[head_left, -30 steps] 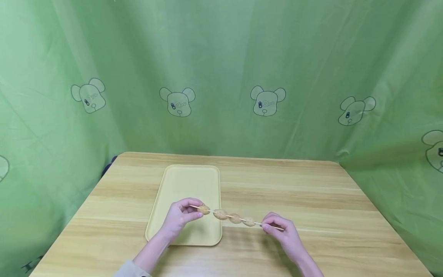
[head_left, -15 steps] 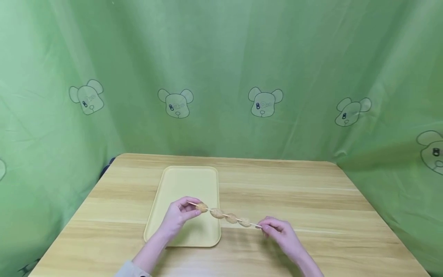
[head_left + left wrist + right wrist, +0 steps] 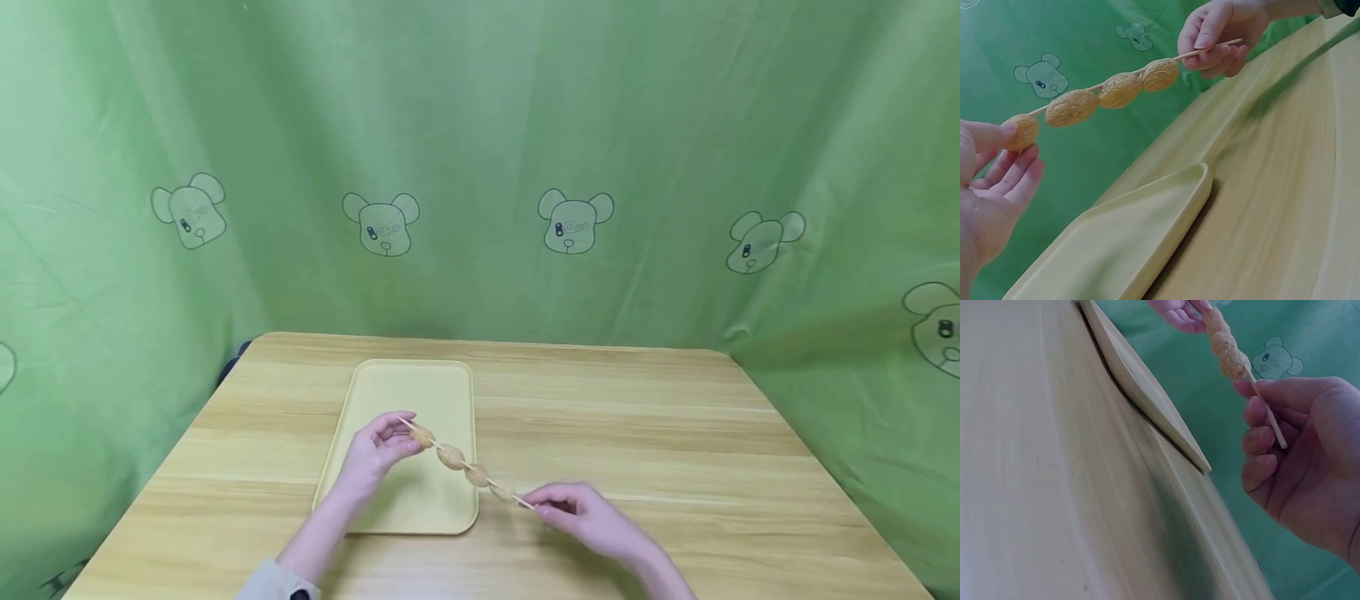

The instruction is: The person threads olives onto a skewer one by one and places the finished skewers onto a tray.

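Note:
A thin wooden skewer [image 3: 1191, 53] carries several wrinkled tan walnut-like balls [image 3: 452, 456] in a row. It is up in the air, slanting down from left to right in the head view. At its far left end, my left hand [image 3: 367, 457] pinches the outermost ball [image 3: 1022, 132] between thumb and fingers. My right hand [image 3: 588, 517] grips the bare stick at the other end; in the right wrist view the stick's tip [image 3: 1283, 445] pokes out past the curled fingers. Beneath the left hand and most of the balls lies a pale yellow tray [image 3: 412, 392].
The tray lies flat on the left half of a wood-grain table [image 3: 637, 417]. A green curtain [image 3: 480, 108] printed with bear faces closes off the back and both sides.
Both hands have shifted left with the skewer, the right hand further than the left. The skewer now tilts more steeply, its left end higher, and more of it lies over the tray.

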`<state>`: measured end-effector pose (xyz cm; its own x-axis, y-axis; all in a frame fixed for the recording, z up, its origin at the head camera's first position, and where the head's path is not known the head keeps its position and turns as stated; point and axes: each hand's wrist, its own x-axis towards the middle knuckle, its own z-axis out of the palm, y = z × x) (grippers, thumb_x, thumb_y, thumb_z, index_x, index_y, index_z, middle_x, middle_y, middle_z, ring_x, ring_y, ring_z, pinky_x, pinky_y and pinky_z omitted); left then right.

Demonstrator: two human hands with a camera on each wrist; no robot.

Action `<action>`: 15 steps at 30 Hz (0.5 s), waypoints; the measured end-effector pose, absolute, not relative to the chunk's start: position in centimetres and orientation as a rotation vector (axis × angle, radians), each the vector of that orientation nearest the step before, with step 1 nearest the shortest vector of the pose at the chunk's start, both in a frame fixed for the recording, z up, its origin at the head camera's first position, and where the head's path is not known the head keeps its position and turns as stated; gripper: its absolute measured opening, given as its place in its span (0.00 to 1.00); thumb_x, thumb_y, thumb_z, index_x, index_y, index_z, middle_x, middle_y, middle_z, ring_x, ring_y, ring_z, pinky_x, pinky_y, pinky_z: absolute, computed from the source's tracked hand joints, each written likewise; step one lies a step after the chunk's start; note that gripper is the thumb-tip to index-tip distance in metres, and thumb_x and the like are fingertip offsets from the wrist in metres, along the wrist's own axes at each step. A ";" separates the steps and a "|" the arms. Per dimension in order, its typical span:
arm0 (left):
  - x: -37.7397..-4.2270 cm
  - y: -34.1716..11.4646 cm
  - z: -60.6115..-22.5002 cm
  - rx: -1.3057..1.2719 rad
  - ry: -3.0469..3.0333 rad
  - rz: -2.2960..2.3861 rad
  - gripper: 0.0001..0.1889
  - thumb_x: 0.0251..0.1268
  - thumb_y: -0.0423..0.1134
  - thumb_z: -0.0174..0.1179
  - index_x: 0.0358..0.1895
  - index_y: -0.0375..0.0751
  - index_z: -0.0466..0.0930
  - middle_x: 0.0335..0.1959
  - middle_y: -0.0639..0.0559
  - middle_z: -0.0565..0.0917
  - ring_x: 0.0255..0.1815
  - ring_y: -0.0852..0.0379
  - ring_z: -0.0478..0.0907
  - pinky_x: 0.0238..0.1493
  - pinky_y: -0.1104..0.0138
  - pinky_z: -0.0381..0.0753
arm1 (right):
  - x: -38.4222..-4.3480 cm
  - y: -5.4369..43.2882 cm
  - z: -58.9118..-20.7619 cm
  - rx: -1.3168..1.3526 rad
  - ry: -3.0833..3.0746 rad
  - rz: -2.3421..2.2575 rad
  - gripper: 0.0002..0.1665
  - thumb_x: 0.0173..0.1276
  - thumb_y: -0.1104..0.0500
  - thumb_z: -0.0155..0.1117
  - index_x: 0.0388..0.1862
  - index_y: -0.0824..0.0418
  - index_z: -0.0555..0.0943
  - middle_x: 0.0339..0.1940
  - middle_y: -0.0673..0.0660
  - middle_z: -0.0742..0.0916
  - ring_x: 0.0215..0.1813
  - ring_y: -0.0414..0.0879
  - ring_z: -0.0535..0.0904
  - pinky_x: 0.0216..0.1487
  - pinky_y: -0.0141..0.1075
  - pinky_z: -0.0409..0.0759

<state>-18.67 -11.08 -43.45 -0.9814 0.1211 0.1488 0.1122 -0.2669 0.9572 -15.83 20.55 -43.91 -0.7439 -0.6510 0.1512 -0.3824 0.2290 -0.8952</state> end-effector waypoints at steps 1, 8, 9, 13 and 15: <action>-18.8 -11.1 -43.4 0.272 1.900 2.490 0.24 0.51 0.19 0.58 0.54 0.21 0.66 0.39 0.44 0.80 0.39 0.57 0.80 0.48 0.65 0.80 | -15.8 20.3 -43.9 -0.980 2.218 -1.510 0.14 0.67 0.63 0.55 0.48 0.71 0.78 0.32 0.68 0.81 0.28 0.32 0.71 0.25 0.27 0.74; -19.8 -11.0 -43.5 0.084 1.986 2.571 0.24 0.55 0.19 0.55 0.57 0.18 0.63 0.43 0.37 0.79 0.36 0.62 0.80 0.46 0.67 0.80 | -15.9 17.4 -43.6 -0.925 2.080 -1.504 0.11 0.68 0.64 0.53 0.42 0.73 0.75 0.28 0.69 0.79 0.22 0.36 0.71 0.19 0.25 0.71; -20.0 -11.0 -43.4 0.052 2.016 2.570 0.24 0.55 0.19 0.56 0.57 0.19 0.63 0.43 0.36 0.79 0.36 0.62 0.80 0.46 0.68 0.80 | -15.9 16.9 -43.5 -0.914 2.074 -1.507 0.11 0.68 0.64 0.52 0.42 0.74 0.74 0.28 0.70 0.79 0.20 0.35 0.70 0.18 0.24 0.70; -20.8 -11.8 -43.5 -0.030 2.197 2.472 0.23 0.58 0.23 0.57 0.58 0.22 0.65 0.49 0.32 0.77 0.41 0.58 0.80 0.47 0.72 0.78 | -16.4 15.2 -43.2 -0.842 2.027 -1.555 0.12 0.68 0.66 0.52 0.42 0.77 0.71 0.28 0.67 0.79 0.17 0.34 0.68 0.15 0.23 0.67; -21.0 -12.5 -43.6 -0.028 2.288 2.397 0.24 0.59 0.26 0.58 0.59 0.24 0.65 0.52 0.31 0.76 0.48 0.52 0.78 0.51 0.72 0.76 | -16.7 14.6 -43.1 -0.812 2.018 -1.586 0.13 0.67 0.67 0.52 0.43 0.79 0.71 0.29 0.64 0.79 0.18 0.35 0.69 0.16 0.23 0.68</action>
